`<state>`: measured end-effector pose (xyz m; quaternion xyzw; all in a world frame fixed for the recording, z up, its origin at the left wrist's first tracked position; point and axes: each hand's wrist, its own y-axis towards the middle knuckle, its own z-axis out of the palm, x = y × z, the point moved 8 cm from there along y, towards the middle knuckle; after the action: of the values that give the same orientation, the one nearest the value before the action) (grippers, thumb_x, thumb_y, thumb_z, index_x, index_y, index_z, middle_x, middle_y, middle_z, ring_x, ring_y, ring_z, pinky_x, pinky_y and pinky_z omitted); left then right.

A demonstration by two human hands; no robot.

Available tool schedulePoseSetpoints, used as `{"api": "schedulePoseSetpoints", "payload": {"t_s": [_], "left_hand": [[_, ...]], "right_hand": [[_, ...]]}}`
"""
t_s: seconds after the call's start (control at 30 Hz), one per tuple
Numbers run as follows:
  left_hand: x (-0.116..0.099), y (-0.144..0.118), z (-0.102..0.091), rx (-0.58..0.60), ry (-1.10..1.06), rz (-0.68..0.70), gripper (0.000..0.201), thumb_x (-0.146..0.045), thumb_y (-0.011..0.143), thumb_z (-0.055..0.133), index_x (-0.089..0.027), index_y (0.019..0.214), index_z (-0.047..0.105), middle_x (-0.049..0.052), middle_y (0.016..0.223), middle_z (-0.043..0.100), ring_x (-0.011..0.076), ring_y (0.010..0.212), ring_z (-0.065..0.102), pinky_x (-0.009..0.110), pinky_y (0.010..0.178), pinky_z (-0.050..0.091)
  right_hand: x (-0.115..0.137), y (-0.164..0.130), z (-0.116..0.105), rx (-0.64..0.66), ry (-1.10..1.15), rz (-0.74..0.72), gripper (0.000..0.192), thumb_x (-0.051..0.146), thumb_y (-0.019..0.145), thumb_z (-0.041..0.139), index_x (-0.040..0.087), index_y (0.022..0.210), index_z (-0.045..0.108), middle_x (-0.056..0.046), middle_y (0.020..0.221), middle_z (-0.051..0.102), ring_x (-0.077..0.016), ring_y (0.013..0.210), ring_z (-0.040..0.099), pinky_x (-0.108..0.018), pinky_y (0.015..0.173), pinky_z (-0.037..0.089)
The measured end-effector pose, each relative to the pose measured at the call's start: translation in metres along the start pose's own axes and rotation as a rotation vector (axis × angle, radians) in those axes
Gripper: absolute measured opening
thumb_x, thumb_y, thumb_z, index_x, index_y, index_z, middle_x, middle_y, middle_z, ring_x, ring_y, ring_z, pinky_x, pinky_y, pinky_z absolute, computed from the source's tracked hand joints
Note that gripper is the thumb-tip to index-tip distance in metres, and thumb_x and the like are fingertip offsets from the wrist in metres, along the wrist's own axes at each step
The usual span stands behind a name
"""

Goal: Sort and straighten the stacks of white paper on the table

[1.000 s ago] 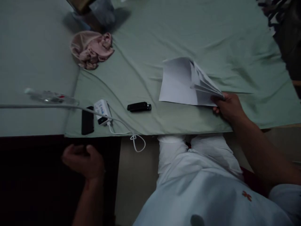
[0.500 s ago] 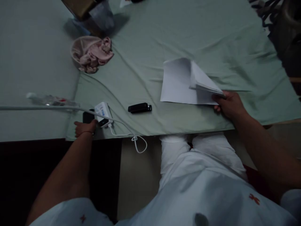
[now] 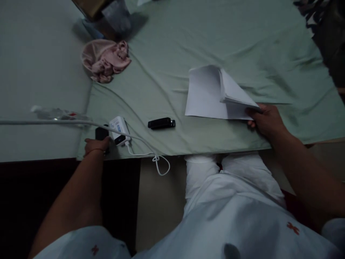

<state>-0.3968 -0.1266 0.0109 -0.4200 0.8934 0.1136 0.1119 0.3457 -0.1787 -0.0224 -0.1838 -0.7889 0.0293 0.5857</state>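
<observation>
My right hand [image 3: 265, 120] pinches the right corner of a small stack of white paper sheets [image 3: 205, 95], thumb on top. The stack's right side is folded over, and its left part rests on the green cloth. At the left, my left hand [image 3: 95, 144] is closed over a flat black object that looks like a phone [image 3: 101, 133] at the cloth's front edge; its fingers are partly hidden. Right beside it lies a white power bank [image 3: 120, 129] with a white cable [image 3: 145, 142]. Between the hands, a black stapler [image 3: 161, 123] lies on the cloth.
A green cloth [image 3: 167, 82] covers the bed-like surface. Crumpled pink fabric [image 3: 110, 59] sits back left, near a brown box [image 3: 93, 7] and a plastic bag [image 3: 117, 18]. A clear plastic bottle [image 3: 59, 114] lies at the left, behind the cable crossing in front.
Both hands keep their holds almost unmoved. The whole view shifts very slightly; the papers, stapler and power bank stay where they lie.
</observation>
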Motion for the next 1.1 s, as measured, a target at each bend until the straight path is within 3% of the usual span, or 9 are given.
{"api": "schedulePoseSetpoints", "payload": {"t_s": [0.1,0.33,0.4,0.47,0.53,0.63,0.87,0.97,1.1], "left_hand": [[0.017,-0.021,-0.005,0.007,-0.065,-0.221,0.074,-0.014,0.051,0.092,-0.010,0.111,0.048,0.036,0.139,0.057,0.0526,0.140,0.048,0.070,0.114,0.033],[0.078,-0.167,-0.020,-0.145,-0.105,0.213,0.028,-0.018,0.066,0.068,-0.019,0.090,0.055,0.017,0.105,0.067,0.0420,0.120,0.059,0.065,0.110,0.039],[0.098,-0.232,-0.008,-0.013,-0.100,0.345,0.014,-0.020,0.071,0.062,-0.020,0.084,0.061,0.011,0.091,0.068,0.0360,0.101,0.067,0.058,0.098,0.050],[0.096,-0.305,0.017,0.326,-0.200,0.532,0.009,-0.019,0.076,0.057,-0.023,0.077,0.066,0.007,0.078,0.069,0.0291,0.079,0.068,0.046,0.077,0.056],[0.070,-0.379,0.032,0.638,-0.346,0.745,0.019,-0.015,0.081,0.054,-0.025,0.074,0.069,0.005,0.072,0.070,0.0240,0.072,0.068,0.038,0.067,0.055],[0.005,-0.440,0.026,0.683,-0.535,0.916,0.025,-0.009,0.085,0.052,-0.024,0.072,0.067,0.004,0.066,0.067,0.0208,0.067,0.064,0.034,0.063,0.050],[-0.165,-0.452,-0.008,0.525,-0.914,1.245,0.025,-0.003,0.083,0.051,-0.022,0.082,0.068,0.003,0.074,0.068,0.0183,0.075,0.063,0.034,0.072,0.050],[-0.206,-0.419,0.002,0.424,-1.001,1.047,0.023,-0.006,0.088,0.053,-0.022,0.089,0.069,0.004,0.085,0.070,0.0180,0.086,0.065,0.033,0.079,0.050],[-0.235,-0.368,0.055,0.460,-1.113,0.572,0.010,-0.029,0.095,0.063,-0.021,0.101,0.066,0.007,0.106,0.068,0.0177,0.097,0.064,0.029,0.080,0.050]], "right_hand": [[0.000,0.000,-0.001,-0.003,0.011,-0.019,0.006,0.015,0.092,0.062,0.016,0.091,0.068,0.004,0.051,0.056,-0.0083,0.041,0.048,-0.019,0.042,0.035],[0.003,-0.002,0.000,-0.005,0.071,0.000,0.010,0.019,0.090,0.067,0.019,0.081,0.062,0.003,0.051,0.054,-0.0090,0.040,0.047,-0.020,0.039,0.035],[0.004,-0.002,-0.001,-0.021,0.116,-0.001,0.006,0.018,0.089,0.068,0.019,0.086,0.063,0.004,0.052,0.053,-0.0102,0.040,0.048,-0.021,0.038,0.035],[0.001,-0.001,-0.001,-0.031,0.104,0.016,0.007,0.020,0.089,0.069,0.018,0.086,0.063,0.002,0.053,0.055,-0.0108,0.041,0.049,-0.022,0.039,0.035],[-0.001,0.001,-0.001,-0.040,0.066,0.027,0.009,0.021,0.089,0.069,0.017,0.083,0.064,-0.001,0.055,0.059,-0.0109,0.043,0.051,-0.022,0.042,0.037],[0.001,0.003,0.000,-0.090,0.068,0.003,0.007,0.016,0.088,0.067,0.014,0.082,0.065,-0.002,0.062,0.062,-0.0093,0.048,0.053,-0.021,0.045,0.040],[0.000,0.002,-0.003,-0.189,0.257,-0.072,0.003,0.013,0.077,0.071,0.016,0.076,0.069,0.002,0.064,0.059,-0.0085,0.052,0.051,-0.019,0.044,0.048],[-0.015,-0.002,-0.018,-0.204,0.352,-0.006,0.015,0.020,0.067,0.082,0.016,0.078,0.071,0.000,0.071,0.066,-0.0108,0.059,0.056,-0.019,0.044,0.053],[-0.036,-0.014,-0.041,-0.178,0.459,0.109,0.032,0.025,0.056,0.093,0.016,0.076,0.070,-0.004,0.079,0.070,-0.0128,0.066,0.058,-0.017,0.040,0.050]]}}
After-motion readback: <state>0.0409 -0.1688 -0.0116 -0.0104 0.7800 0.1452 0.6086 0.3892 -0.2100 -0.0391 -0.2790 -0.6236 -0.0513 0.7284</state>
